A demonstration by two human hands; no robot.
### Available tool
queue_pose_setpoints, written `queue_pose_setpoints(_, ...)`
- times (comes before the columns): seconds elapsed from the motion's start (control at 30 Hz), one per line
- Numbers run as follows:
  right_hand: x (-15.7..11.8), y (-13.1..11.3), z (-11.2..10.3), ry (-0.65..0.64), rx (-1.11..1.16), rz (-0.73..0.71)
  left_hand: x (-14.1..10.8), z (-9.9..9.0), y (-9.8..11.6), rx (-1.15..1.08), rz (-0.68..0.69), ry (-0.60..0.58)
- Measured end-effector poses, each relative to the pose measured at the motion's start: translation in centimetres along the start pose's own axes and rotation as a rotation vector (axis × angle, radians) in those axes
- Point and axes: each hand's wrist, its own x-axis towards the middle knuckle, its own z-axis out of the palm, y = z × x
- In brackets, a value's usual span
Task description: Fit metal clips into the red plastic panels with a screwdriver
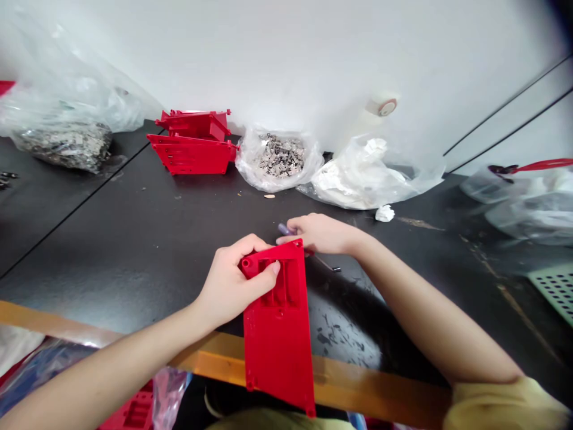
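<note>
My left hand grips a red plastic panel by its upper left side, the thumb lying over the slotted recesses near the top. The panel hangs tilted across the table's front edge. Just behind its top right corner, my right hand is closed round a thin tool with a purplish handle. A slim shaft with a dark tip sticks out below that hand; whether it belongs to the same tool I cannot tell. The panel hides part of the right fingers.
Two red plastic housings stand at the back, beside an open bag of small metal parts. Right of it lies a bag of white pieces, with one white scrap outside. A large bag of metal parts sits left; a perforated green basket right.
</note>
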Motion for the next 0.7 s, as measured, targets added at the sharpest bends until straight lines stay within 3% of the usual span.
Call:
queue_pose_setpoints(0.2, -0.2, 0.1, -0.4, 0.088, -0.112, 0.043, 0.1, 0.0, -0.3, -0.07, -0.069, -0.047)
queue_pose_setpoints(0.33, 0.3, 0.8, -1.4, 0.44, 0.012, -0.008, 0.2, 0.1, -0.6, -0.166, -0.118, -0.061)
queue_pose_setpoints(0.4, 1.5, 1.0, -2.1, 0.64, 0.039, -0.037, 0.3, 0.1, -0.7, -0.175, -0.108, -0.05)
queue_pose_setpoints(0.47, 3.5, 1.0, -3.0, 0.747, -0.03, -0.047, 0.4, 0.0, -0.7, -0.171, -0.091, -0.038)
queue_pose_setpoints(0.53, 6.1, 0.9, -3.9, 0.741, -0.147, -0.047, 0.3, 0.0, -0.7, -0.16, -0.069, -0.032)
queue_pose_setpoints(0.7, 12.6, 1.3, -5.8, 0.541, -0.213, 0.019, 0.2, -0.2, -0.7, -0.132, -0.015, -0.025)
